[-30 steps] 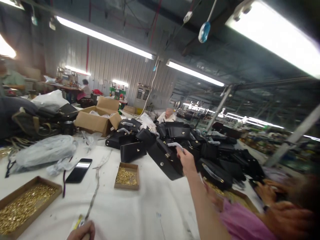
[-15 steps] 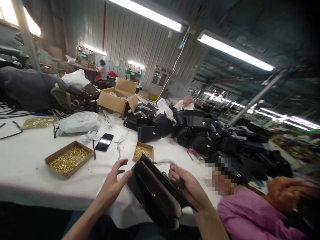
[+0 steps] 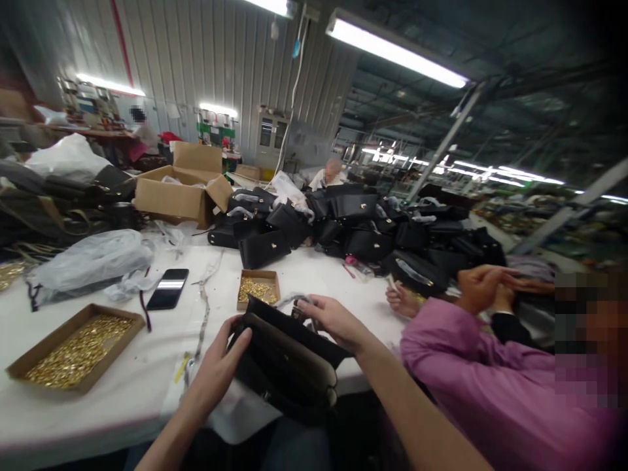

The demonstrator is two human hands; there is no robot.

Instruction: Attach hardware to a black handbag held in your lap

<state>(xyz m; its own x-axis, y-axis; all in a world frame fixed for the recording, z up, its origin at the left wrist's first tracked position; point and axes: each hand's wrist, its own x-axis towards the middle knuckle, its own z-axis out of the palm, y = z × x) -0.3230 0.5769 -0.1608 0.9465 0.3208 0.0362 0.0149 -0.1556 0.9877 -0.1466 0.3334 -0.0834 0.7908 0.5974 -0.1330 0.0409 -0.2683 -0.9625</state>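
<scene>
Now | left hand [image 3: 218, 366] fingers grip black handbag [image 3: 287, 363] | right hand [image 3: 333, 320] fingers pinch its top edge

Both hands, left hand [image 3: 222, 366], right hand [image 3: 333, 320], gripping open black handbag [image 3: 287, 360] at white table [image 3: 122, 399] edge

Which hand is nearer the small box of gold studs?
Right. The right hand is just below-right of the small box; the left hand sits lower, on the black bag.

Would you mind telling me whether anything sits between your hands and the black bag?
Nothing visible does. The left hand grips the black bag at its left end and the right hand holds its top edge.
</scene>
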